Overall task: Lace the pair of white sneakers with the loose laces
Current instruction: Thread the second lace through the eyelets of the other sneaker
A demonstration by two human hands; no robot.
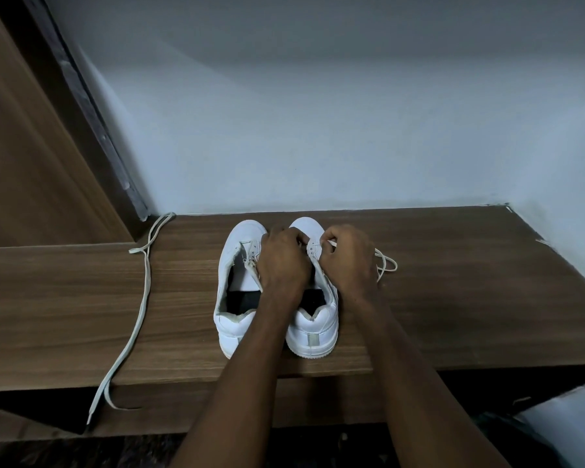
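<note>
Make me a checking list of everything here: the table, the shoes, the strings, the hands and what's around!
Surface: wooden shelf, bare wood around the shoes.
Job's things: left sneaker unlaced; right sneaker being laced near its toe; its lace loops out to the right; spare lace trails off the front edge.
Clutter: nothing seen.
Grippers: left hand and right hand both pinch at the right sneaker's eyelets.
Cables: nothing seen.
Surroundings: pale wall, wooden panel.

dim, cool light falls from above; soft shadows pool on the wall [318, 96] behind the grips. wide-angle bending curves the edges. focus sharp centrally, corners murky.
</note>
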